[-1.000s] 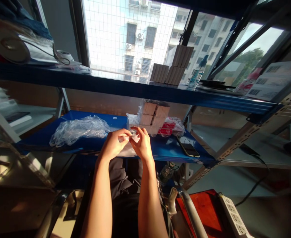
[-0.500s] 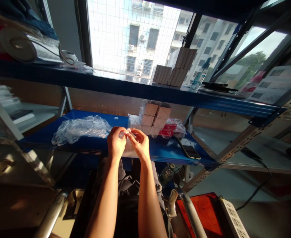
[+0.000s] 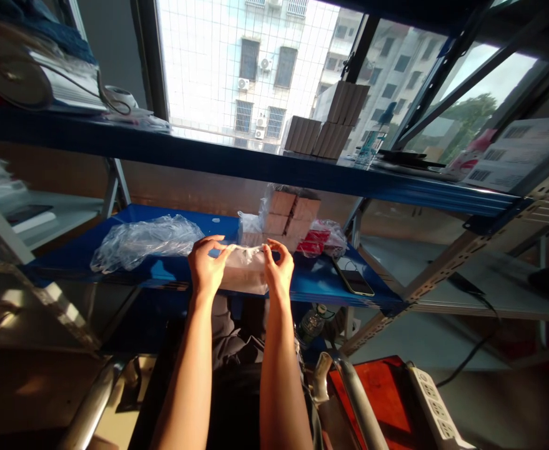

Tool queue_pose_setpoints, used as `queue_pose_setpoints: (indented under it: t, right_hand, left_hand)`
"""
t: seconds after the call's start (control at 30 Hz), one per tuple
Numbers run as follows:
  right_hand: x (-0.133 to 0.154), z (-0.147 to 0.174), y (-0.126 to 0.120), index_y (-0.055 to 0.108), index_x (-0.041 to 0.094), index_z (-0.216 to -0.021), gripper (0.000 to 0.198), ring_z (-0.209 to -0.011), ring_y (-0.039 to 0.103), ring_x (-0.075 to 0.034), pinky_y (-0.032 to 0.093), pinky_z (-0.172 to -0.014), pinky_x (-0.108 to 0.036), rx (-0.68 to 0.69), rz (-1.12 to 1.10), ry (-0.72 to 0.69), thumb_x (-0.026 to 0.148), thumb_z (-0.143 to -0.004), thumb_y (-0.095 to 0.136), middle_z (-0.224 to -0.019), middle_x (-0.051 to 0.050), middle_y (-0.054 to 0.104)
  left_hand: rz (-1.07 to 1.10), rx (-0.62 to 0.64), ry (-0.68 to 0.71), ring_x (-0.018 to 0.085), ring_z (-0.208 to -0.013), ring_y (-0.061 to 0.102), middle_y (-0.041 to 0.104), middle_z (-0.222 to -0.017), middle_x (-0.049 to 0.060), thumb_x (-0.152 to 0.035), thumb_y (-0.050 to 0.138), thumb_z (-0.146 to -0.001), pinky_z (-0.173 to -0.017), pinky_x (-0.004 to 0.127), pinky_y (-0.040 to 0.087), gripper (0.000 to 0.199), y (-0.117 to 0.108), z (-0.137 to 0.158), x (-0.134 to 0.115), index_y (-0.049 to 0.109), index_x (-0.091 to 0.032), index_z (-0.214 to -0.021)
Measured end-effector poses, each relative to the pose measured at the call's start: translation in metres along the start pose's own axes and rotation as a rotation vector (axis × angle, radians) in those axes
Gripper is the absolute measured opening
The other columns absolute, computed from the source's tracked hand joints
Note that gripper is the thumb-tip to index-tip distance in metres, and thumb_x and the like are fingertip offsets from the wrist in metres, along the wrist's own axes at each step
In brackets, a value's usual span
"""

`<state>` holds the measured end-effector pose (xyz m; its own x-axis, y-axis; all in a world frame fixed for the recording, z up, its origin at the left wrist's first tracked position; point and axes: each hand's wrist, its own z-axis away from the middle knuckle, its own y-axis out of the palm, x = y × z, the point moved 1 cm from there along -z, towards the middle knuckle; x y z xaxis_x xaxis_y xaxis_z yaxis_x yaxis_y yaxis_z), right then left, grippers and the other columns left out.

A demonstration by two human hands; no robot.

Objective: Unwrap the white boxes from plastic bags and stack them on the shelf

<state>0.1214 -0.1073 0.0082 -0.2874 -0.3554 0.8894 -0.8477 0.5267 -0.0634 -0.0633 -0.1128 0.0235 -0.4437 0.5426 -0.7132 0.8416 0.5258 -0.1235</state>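
Note:
My left hand and my right hand are a short way apart, each pinching one end of the top edge of a clear plastic bag. That edge runs between the fingertips, slightly crumpled in the middle. Below it, the bag looks pale and boxy at the front of the blue shelf; whether something lies inside I cannot tell. Just behind the hands stands a stack of small brown boxes in clear wrap. To the left of my left hand lies a heap of clear plastic bags.
A red packet in plastic and a phone are on the right of the shelf. Above runs an upper blue shelf with grey boxes and a bottle. A power strip is at lower right.
My hands have moved apart from being together, drawing the bag's top edge out between them. The view has shifted slightly.

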Motion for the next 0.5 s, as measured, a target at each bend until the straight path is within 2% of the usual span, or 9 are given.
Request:
queue_pose_setpoints:
  t: [0.1,0.23,0.33,0.4,0.5]
  right_hand:
    - [-0.026,-0.004,-0.004,0.069,0.019,-0.087,0.037,-0.103,0.073,-0.027,0.055,-0.094,-0.039,-0.005,-0.067,0.095,0.056,-0.080,0.066,-0.114,-0.014,0.078]
    - [-0.049,-0.007,-0.004,0.065,0.020,-0.084,0.041,-0.091,0.077,-0.027,0.058,-0.081,-0.037,0.028,-0.154,0.172,0.061,-0.079,0.065,-0.105,-0.015,0.080]
    - [-0.060,-0.011,-0.024,0.064,0.021,-0.090,0.044,-0.079,0.077,-0.025,0.058,-0.071,-0.035,-0.043,-0.070,0.180,0.064,-0.087,0.056,-0.100,-0.013,0.080]
    - [-0.062,-0.015,-0.040,0.064,0.021,-0.091,0.047,-0.083,0.077,-0.025,0.058,-0.071,-0.034,-0.056,-0.040,0.162,0.067,-0.089,0.056,-0.101,-0.014,0.081]
    - [-0.052,-0.012,-0.045,0.066,0.020,-0.095,0.054,-0.098,0.077,-0.026,0.059,-0.076,-0.034,0.112,-0.144,0.172,0.072,-0.085,0.064,-0.110,-0.015,0.080]
  left_hand:
    - [0.007,0.010,-0.111,0.027,-0.100,0.074,0.080,-0.105,0.009,-0.033,0.077,-0.082,-0.096,0.043,0.058,0.018,-0.001,0.004,0.019,0.071,-0.020,-0.071]
    - [0.084,0.017,-0.229,0.025,-0.088,0.075,0.081,-0.093,0.009,-0.036,0.076,-0.078,-0.083,0.038,0.060,0.020,0.000,0.007,0.032,0.068,-0.019,-0.071]
    - [0.025,-0.040,-0.280,0.024,-0.082,0.074,0.079,-0.084,0.008,-0.039,0.076,-0.077,-0.077,0.035,0.058,0.024,-0.013,0.002,0.039,0.063,-0.021,-0.070]
    - [-0.044,-0.026,-0.297,0.023,-0.079,0.073,0.076,-0.079,0.005,-0.041,0.075,-0.077,-0.073,0.033,0.056,0.024,-0.026,-0.002,0.043,0.061,-0.022,-0.070]
    - [-0.086,0.074,-0.328,0.023,-0.076,0.071,0.073,-0.076,0.003,-0.042,0.074,-0.077,-0.068,0.031,0.052,0.024,-0.036,-0.004,0.045,0.062,-0.023,-0.073]
